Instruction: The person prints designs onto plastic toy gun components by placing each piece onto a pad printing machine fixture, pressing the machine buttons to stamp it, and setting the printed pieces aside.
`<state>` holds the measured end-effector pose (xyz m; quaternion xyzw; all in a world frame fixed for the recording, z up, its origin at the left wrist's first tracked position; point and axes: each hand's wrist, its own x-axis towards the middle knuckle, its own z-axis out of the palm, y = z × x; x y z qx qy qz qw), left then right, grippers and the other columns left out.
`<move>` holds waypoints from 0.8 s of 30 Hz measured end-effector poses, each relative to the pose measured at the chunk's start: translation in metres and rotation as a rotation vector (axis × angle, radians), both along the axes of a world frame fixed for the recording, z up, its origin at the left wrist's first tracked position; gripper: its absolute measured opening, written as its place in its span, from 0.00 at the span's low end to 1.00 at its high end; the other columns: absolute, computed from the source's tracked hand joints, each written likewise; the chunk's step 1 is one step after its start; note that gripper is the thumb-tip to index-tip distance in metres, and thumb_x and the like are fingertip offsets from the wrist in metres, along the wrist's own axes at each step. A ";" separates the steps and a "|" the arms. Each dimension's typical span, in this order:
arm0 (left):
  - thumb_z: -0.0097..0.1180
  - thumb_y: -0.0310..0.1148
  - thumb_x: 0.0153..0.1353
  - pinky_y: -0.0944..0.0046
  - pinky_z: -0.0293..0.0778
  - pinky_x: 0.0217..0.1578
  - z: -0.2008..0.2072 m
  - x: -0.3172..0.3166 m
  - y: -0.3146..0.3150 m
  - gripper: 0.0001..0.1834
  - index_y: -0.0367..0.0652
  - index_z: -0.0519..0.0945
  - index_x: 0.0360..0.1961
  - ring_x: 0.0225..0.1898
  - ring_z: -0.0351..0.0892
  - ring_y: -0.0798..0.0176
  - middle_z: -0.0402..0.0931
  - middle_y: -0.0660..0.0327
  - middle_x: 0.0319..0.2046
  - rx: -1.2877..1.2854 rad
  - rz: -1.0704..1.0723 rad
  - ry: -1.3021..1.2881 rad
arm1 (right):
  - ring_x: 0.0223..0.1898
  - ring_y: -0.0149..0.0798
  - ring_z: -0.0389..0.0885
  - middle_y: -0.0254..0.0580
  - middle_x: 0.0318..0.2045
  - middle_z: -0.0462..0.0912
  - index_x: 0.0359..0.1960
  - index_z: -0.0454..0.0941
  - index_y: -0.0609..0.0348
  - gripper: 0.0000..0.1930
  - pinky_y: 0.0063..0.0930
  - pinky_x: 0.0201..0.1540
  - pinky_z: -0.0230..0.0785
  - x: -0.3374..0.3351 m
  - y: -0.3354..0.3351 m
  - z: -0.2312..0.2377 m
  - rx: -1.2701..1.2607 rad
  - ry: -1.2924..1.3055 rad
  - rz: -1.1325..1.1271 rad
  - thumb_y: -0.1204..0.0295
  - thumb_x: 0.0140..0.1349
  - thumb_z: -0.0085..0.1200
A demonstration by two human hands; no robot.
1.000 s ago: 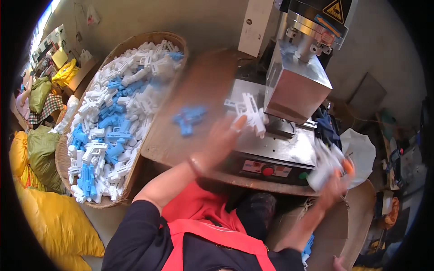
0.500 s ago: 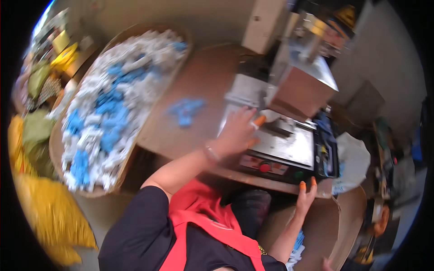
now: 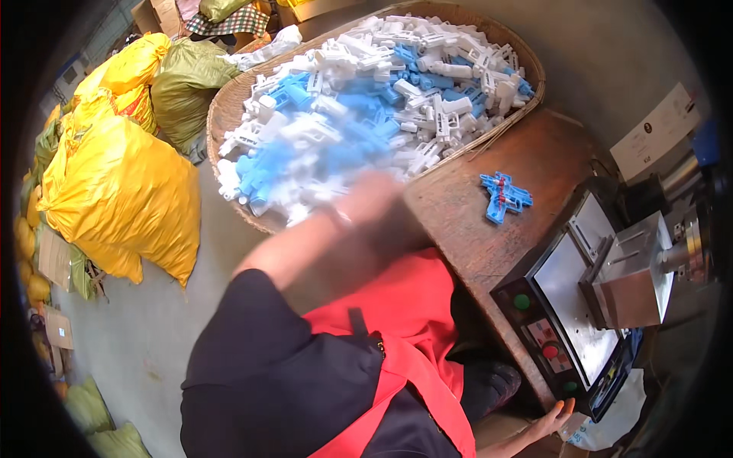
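My left hand (image 3: 376, 195) is smeared by motion at the near side of a large wicker basket (image 3: 221, 126); its fingers cannot be made out. The basket holds a heap of white toy water guns (image 3: 450, 114) and blue toy water guns (image 3: 294, 91). Part of the heap just beyond my left hand is blurred too. At the lower right my right hand (image 3: 551, 421), with orange coverings on its fingertips, has its fingers stretched out beside the front corner of a black machine (image 3: 500, 294), close to a green button (image 3: 570, 387).
On the wooden table (image 3: 450, 206) lie several blue toy guns (image 3: 504, 197) with red parts. A metal block (image 3: 634, 267) sits over the machine's plate. Yellow sacks (image 3: 122, 191) and a green sack (image 3: 191, 88) stand left of the basket. A whitish plastic bag (image 3: 611, 420) hangs beside the machine.
My view has swung left toward the basket. My left hand has gone from the machine's plate to the basket's near side. My right hand remains by the machine's front corner.
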<state>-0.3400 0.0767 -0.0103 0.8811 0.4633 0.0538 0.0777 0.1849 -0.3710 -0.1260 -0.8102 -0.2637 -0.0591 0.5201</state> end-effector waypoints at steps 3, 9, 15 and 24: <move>0.56 0.33 0.52 0.49 0.69 0.49 -0.049 -0.102 0.013 0.26 0.51 0.74 0.55 0.57 0.66 0.47 0.73 0.57 0.51 0.046 -0.061 0.364 | 0.60 0.42 0.68 0.49 0.58 0.72 0.60 0.67 0.67 0.22 0.32 0.63 0.58 -0.011 -0.014 -0.004 -0.003 0.088 0.053 0.69 0.67 0.49; 0.53 0.35 0.56 0.52 0.71 0.49 -0.061 -0.092 0.021 0.24 0.46 0.73 0.56 0.50 0.75 0.46 0.77 0.49 0.48 -0.089 0.214 -0.174 | 0.57 0.40 0.71 0.48 0.56 0.73 0.58 0.69 0.66 0.19 0.30 0.61 0.60 -0.063 0.032 0.037 0.056 0.014 0.038 0.74 0.67 0.46; 0.58 0.35 0.56 0.53 0.75 0.41 0.072 0.128 -0.026 0.21 0.40 0.75 0.50 0.44 0.78 0.47 0.78 0.48 0.44 0.162 -0.346 -0.462 | 0.55 0.37 0.71 0.46 0.52 0.76 0.55 0.71 0.69 0.17 0.28 0.60 0.59 -0.054 0.096 0.093 0.044 -0.060 0.040 0.77 0.65 0.48; 0.60 0.48 0.56 0.53 0.72 0.47 0.086 0.295 -0.062 0.41 0.36 0.61 0.64 0.53 0.71 0.47 0.67 0.44 0.55 -0.153 -0.443 -0.310 | 0.54 0.52 0.68 0.54 0.50 0.72 0.50 0.73 0.63 0.14 0.38 0.57 0.60 0.015 0.219 0.102 -0.053 -0.429 0.278 0.74 0.63 0.49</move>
